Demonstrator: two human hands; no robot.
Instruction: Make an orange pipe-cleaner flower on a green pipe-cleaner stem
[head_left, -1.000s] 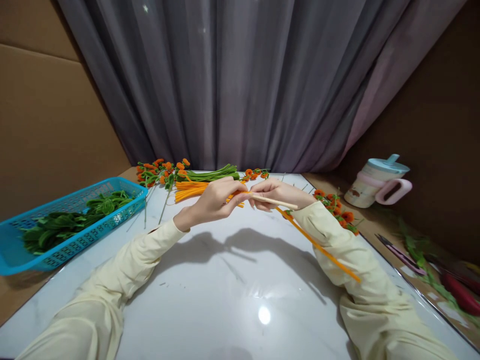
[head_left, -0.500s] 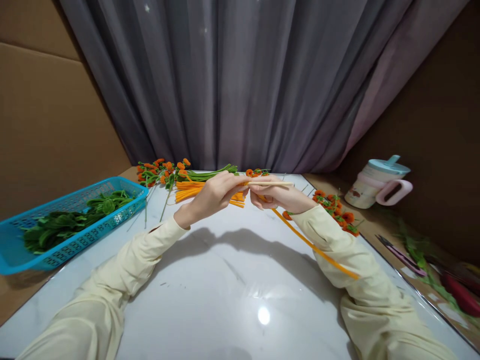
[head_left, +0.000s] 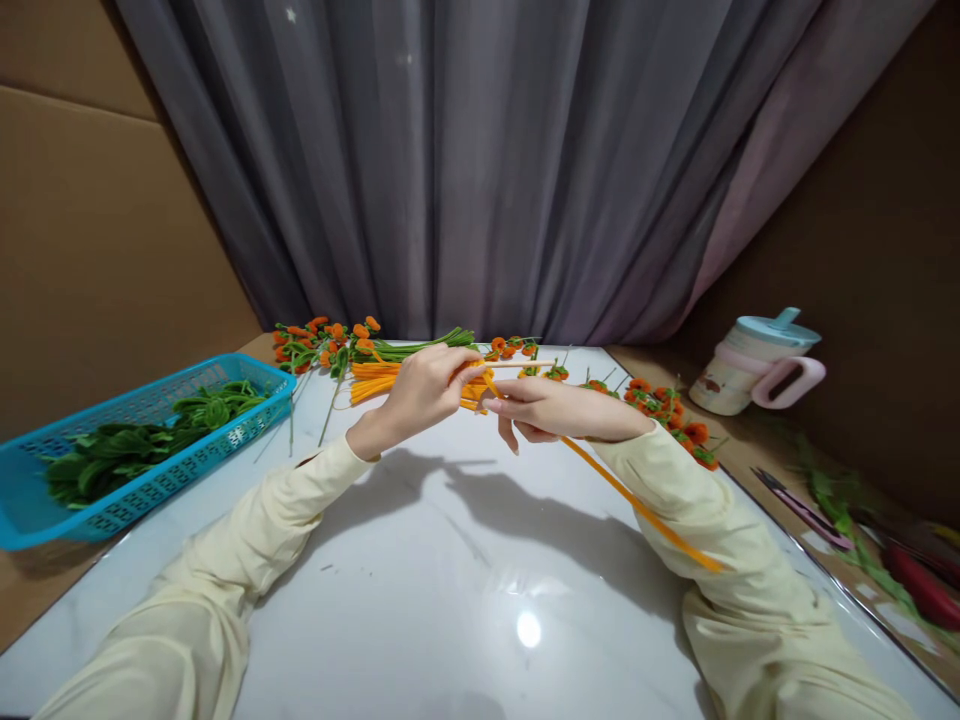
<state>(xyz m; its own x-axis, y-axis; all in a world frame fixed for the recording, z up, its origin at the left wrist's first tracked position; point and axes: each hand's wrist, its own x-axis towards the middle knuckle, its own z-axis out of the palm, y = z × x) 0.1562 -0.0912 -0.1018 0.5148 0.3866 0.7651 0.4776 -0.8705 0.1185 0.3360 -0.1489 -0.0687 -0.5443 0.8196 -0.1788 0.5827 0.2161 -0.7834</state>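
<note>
My left hand (head_left: pixel 433 385) is closed in a pinch on a thin pale wooden stick (head_left: pixel 529 364), which points to the right. An orange pipe cleaner (head_left: pixel 637 508) is bent around the stick near my left fingertips. From there it passes through my right hand (head_left: pixel 551 408) and trails down across my right sleeve. The fingers of my right hand are closed on the pipe cleaner, just below the stick. Behind my left hand lies a bundle of orange pipe cleaners (head_left: pixel 371 383) on the white table.
A blue basket (head_left: pixel 142 490) with green leaf pieces stands at left. Orange flowers (head_left: pixel 322 338) and green stems (head_left: pixel 420 350) lie at the back, more flowers (head_left: pixel 671 415) at right. Beyond them are a lidded cup (head_left: pixel 742 368) and pink-handled scissors (head_left: pixel 802 508).
My right hand has moved off the stick, down and slightly right, drawing the pipe cleaner with it. The stick's right end is now uncovered. My left hand has barely moved.
</note>
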